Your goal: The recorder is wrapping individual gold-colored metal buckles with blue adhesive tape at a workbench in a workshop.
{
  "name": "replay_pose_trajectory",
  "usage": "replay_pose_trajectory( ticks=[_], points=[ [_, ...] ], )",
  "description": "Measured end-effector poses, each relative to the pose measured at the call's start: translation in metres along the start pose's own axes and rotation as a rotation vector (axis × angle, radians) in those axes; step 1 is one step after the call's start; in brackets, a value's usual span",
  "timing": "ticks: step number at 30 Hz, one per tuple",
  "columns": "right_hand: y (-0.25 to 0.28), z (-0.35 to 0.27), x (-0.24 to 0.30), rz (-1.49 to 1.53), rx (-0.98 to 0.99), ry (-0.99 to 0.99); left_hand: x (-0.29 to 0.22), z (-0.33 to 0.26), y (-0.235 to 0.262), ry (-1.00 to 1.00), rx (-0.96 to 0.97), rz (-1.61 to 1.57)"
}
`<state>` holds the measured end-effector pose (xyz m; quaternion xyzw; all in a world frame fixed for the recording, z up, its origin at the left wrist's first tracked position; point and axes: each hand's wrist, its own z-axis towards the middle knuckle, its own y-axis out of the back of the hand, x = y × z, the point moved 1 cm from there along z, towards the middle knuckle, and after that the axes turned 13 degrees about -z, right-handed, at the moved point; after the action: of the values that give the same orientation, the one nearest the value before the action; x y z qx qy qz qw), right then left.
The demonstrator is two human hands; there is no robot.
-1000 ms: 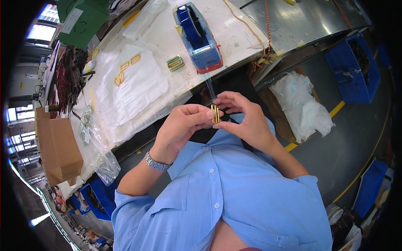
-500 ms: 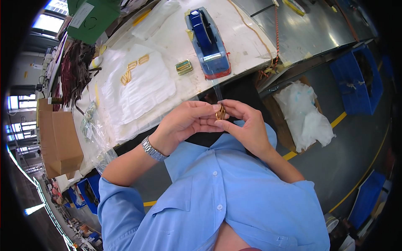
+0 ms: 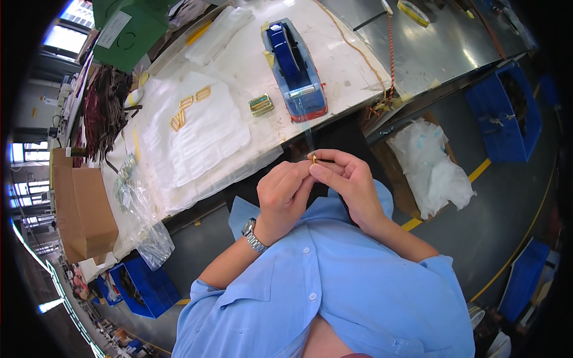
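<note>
Gold buckle [image 3: 314,160], showing only as a thin sliver, is pinched between the thumb and fingers of the right hand [image 3: 353,186], in front of the near edge of the bench [image 3: 337,71]. The left hand [image 3: 283,192], with a metal watch [image 3: 250,234] at its wrist, meets it with fingers curled in, its back turned up; whether it grips the buckle too cannot be told. A clear strip of tape [image 3: 308,136] runs down to the fingertips from a blue tape dispenser [image 3: 301,83] standing at the bench's near edge. Just left of the dispenser lies a small gold-and-green bundle [image 3: 261,105]. Farther left, several gold frames [image 3: 187,101] lie on a white sheet [image 3: 206,140] that reaches toward the near edge. A crumpled clear bag [image 3: 132,194] lies at the bench's left end, near a brown carton [image 3: 89,209]; a green box [image 3: 132,36] sits toward the far left corner. On the floor [image 3: 489,221] to the right, white plastic [image 3: 431,170] fills an open box [image 3: 401,173].
</note>
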<state>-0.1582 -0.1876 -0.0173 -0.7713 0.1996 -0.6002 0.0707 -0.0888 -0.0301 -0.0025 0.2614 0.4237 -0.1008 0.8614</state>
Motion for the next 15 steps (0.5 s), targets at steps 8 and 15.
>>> replay_pose_trajectory(
  ticks=[8,15],
  points=[
    [-0.002,0.008,0.000,-0.104,0.046,0.036,0.000,0.022,0.014,0.530,0.027,-0.325],
    [-0.001,0.010,-0.009,-0.114,0.073,0.050,0.016,0.056,0.031,0.858,0.143,-0.613]
  ],
)
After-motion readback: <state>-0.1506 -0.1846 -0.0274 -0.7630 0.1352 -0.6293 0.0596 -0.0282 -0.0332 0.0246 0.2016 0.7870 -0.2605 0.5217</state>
